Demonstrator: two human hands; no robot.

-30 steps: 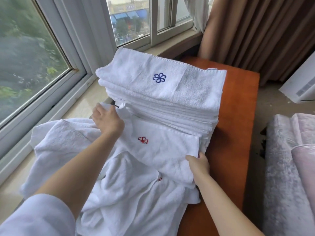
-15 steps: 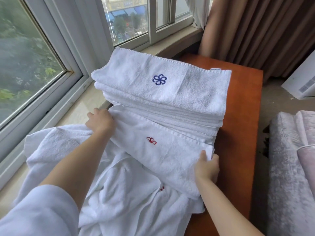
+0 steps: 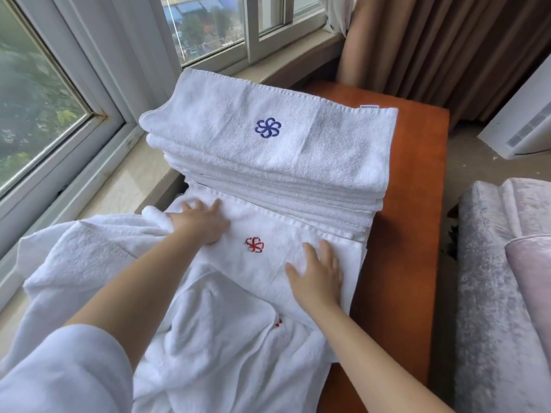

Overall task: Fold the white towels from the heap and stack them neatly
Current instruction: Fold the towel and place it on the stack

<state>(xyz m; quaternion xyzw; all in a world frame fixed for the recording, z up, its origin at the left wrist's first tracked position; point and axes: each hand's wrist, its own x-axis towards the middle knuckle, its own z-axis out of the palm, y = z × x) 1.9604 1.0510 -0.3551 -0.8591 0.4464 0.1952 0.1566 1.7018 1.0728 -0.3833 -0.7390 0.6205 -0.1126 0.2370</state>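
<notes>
- The folded towel (image 3: 286, 251), the one with the red flower stitched on it, lies flat in front of the person, its far edge right up against the foot of the stack (image 3: 268, 162).
- The left hand (image 3: 199, 223) presses on its left end, fingers spread and flat, gripping nothing; a bunched bit of cloth sits just beside the wrist.
- The right hand (image 3: 317, 271) lies palm-down on the right end, fingers straight, holding nothing either. To me it looks like smoothing, not lifting.
- The stack is tall, many layers deep, topped by a towel with a blue flower, its edges fairly square.
- The heap (image 3: 185, 329) in the foreground looks crumpled; the folded towel rests partly on top of it, and a second scrap of red stitching peeks out lower down.
- My guess is that the job is well past the middle: this towel needs placing on the stack, then the loose ones in the heap need folding.
- Everything sits on an orange-brown table (image 3: 411, 222), bare along its right side.
- A window (image 3: 89, 84) and pale sill run along the left; brown curtains (image 3: 447, 46) hang beyond, and a grey velvety seat (image 3: 495, 293) stands to the right.
</notes>
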